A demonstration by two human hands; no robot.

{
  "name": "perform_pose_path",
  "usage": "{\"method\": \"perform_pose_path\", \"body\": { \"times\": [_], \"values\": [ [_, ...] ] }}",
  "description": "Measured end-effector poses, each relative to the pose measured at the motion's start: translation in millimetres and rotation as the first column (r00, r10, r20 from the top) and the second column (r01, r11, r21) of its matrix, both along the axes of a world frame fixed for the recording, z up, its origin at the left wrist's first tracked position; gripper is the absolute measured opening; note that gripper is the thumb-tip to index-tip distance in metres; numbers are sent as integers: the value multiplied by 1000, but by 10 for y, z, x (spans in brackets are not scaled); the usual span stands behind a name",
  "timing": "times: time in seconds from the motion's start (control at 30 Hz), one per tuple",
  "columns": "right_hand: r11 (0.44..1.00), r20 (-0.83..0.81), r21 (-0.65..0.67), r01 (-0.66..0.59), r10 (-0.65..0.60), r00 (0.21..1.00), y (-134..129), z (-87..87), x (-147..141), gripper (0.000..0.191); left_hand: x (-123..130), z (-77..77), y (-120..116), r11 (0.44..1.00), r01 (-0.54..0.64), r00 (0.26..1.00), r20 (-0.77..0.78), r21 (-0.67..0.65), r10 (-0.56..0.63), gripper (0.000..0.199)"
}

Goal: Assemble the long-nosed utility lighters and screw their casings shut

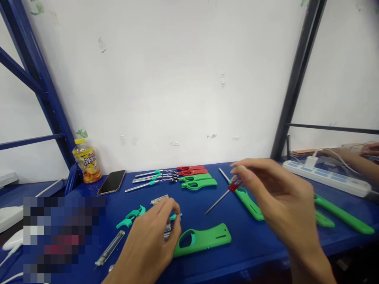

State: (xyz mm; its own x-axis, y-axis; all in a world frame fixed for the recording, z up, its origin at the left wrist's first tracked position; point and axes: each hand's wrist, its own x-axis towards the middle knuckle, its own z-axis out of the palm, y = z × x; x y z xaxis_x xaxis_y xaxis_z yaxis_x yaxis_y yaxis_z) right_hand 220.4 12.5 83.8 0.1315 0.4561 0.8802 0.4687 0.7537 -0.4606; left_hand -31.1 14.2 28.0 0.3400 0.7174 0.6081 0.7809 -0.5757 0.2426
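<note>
currently, right hand point(284, 201) on the screwdriver point(233, 186), left hand point(154, 236) low by a green casing point(207, 238)

i have the screwdriver pinched at its clear handle between the thumb and fingertips of my right hand, its shaft slanting down to the left, between my two hands. my left hand is curled, thumb and forefinger brought close together over small metallic parts point(167, 232); from here i can't tell whether it grips any of them. the green casing lies flat on the blue worktop point(189, 205) just right of my left hand, its left end partly hidden by the thumb.

left of that hand i see a clear tube point(110, 248) and a cluster of teal pieces point(130, 217); a second clear tube point(160, 199) sits just beyond its knuckles. farther out, between my hands, red and green lighter handles point(195, 177) lie in a row with metal rods point(145, 183) wired to them. beyond the left hand, off to its left, are a phone point(111, 182) and a yellow-capped bottle point(88, 163).

a green handle with a rod point(248, 203) lies partly behind my right fingers. right of that hand are more green casings point(343, 213), a white power strip point(325, 178) and another person's arm point(352, 159).
</note>
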Motion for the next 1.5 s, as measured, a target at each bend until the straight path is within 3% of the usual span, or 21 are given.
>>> {"method": "perform_pose_path", "body": {
  "times": [0.17,0.4,0.67,1.13,1.5],
  "values": [
    [996,115,32,-78,74,991,44,-41,-94,13,122,-70,-37,989,149,978,146,-10,-146,17],
    [993,128,67,-100,91,988,41,-56,-108,14,167,-41,-30,972,233,921,327,-29,-211,16],
    [991,123,81,-107,96,988,67,-71,-141,14,173,-77,-23,936,351,872,369,-15,-321,31],
    [988,90,95,-124,116,989,71,-83,-160,15,179,-75,-23,935,351,860,416,-60,-296,37],
    [989,42,103,-102,98,994,97,-103,-170,13,227,-120,-12,918,358,814,539,-169,-217,24]
  ]
}}
